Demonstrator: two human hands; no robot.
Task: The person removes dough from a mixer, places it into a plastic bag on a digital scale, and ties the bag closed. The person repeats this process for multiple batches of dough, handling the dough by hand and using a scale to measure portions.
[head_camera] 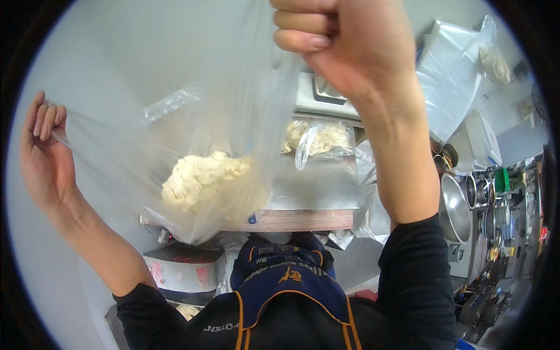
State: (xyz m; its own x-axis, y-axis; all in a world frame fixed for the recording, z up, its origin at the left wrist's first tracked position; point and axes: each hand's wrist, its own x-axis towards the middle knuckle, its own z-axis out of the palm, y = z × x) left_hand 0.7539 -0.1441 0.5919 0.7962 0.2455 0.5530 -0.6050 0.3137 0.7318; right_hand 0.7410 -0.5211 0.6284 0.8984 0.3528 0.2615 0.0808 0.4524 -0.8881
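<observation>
A large clear plastic bag (131,166) is stretched between my two hands, with a lump of pale dough (201,181) lying low inside it. At the far left, my left hand (48,135) pinches one edge of the bag between curled fingers. My right hand (332,39) is raised at the top of the view, closed on the bag's other side; part of it is cut off by the frame. Behind the bag, more dough in a tied plastic bag (321,138) rests at the back of a metal-topped table.
The table's wooden front edge (306,220) is close to my body. White equipment (306,98) stands behind it. On the right are hanging plastic sheeting (450,78), a large steel bowl (455,208) and stacked plates (501,223). A white bin (183,271) stands below left.
</observation>
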